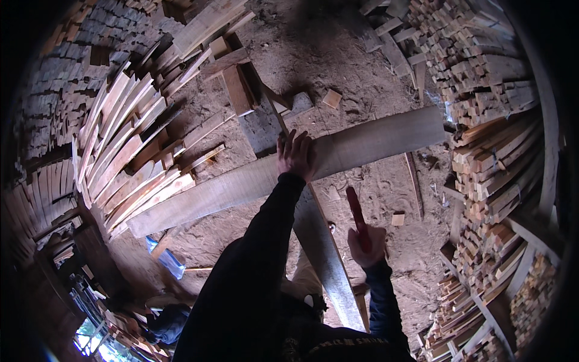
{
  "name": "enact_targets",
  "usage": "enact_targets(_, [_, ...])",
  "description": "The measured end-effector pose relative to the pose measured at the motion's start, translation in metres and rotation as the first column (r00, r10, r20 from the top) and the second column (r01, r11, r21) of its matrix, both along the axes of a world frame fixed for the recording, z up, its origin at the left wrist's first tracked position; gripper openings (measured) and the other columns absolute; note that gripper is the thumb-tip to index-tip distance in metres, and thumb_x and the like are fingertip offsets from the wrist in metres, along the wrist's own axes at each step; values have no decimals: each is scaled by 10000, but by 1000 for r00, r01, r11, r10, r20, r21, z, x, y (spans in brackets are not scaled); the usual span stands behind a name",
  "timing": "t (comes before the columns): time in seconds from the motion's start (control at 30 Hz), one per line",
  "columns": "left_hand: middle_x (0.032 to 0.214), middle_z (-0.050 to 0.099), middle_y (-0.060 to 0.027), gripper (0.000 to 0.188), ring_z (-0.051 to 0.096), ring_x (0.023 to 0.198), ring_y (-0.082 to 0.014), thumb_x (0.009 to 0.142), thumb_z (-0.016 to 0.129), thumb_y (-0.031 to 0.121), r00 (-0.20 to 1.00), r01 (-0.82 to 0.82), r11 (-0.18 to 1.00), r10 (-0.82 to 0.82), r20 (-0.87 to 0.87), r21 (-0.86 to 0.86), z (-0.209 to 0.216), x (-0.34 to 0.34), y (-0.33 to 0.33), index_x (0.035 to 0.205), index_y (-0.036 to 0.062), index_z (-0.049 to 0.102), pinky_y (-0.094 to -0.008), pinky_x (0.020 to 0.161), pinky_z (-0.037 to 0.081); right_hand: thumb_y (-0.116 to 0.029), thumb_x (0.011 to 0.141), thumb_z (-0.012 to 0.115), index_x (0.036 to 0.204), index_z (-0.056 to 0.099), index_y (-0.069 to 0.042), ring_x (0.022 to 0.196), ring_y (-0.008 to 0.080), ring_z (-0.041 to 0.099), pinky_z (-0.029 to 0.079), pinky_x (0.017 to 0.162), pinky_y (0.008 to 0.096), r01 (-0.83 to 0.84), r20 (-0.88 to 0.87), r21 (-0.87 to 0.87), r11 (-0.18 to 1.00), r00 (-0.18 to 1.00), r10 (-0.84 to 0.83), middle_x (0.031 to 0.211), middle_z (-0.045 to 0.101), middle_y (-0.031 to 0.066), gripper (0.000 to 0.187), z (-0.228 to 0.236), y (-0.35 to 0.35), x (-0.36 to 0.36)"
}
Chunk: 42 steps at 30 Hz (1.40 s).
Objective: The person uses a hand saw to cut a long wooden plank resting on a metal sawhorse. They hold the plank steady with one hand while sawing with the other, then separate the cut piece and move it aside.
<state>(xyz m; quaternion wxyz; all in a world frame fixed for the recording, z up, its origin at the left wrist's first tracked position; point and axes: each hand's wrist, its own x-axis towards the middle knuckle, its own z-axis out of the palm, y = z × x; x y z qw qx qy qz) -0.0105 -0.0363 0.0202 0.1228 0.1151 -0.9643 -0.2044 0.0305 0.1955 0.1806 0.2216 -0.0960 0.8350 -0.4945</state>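
Observation:
A long, wide wooden plank [374,140] lies crosswise over a narrower board [325,259] that runs from beside me toward the far side. My left hand [295,155] rests on the plank where the two cross, its fingers spread toward the plank's far edge. To the right of that board, my right hand [369,246] is closed around a long, slim red tool [357,214], held up and apart from the plank. Its exact kind is not clear from here.
Loose boards [129,145] fan out in a heap on the left. Tall stacks of cut timber [491,163] line the right side. Short blocks, such as a small offcut [331,99], lie on the dirt floor [416,241]. Blue plastic [166,258] lies at lower left.

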Motion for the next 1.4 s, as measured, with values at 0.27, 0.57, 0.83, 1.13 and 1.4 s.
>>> enact_targets(0.27, [1178,595,-59,249,468,1231,-284,823,622,214,999,-27,999,28,-40,24,-8,2,-5,1046,103,617,-523,1082,274,-89,768,684,596,518,-45,391,161,467,326,409,319,-15,-159,82,997,987,28,459,470,57,243,-27,38,26])
enact_targets(0.57, [1148,619,-70,211,484,1214,-291,836,615,228,998,-34,999,36,-49,36,-1,-4,0,1000,96,634,-525,1074,287,-154,791,665,580,485,-54,398,126,457,315,405,323,50,24,-23,998,998,-50,445,446,54,295,-35,-20,-14])
enact_targets(0.83, [1152,623,-56,190,479,1228,-286,830,620,236,1000,18,996,-17,-15,85,-4,4,-2,960,101,648,-532,1070,301,-166,761,678,527,463,-59,391,188,492,354,406,341,24,28,128,991,999,-28,438,457,72,335,10,9,24])
enact_targets(1.13, [1081,637,-59,211,514,1189,-292,813,624,197,999,22,996,-20,-26,85,0,-1,-1,1000,99,621,-518,1083,281,-116,768,672,595,506,-50,400,118,457,335,407,311,125,79,10,992,989,-125,452,453,51,249,-37,-29,-5])
enact_targets(1.4, [1037,652,-50,187,525,1170,-282,825,633,244,999,10,995,-6,-46,102,-5,7,-2,959,113,636,-508,1076,302,-122,739,669,568,506,-42,401,134,482,336,399,337,63,-19,174,983,998,-60,449,456,66,250,-3,17,61])
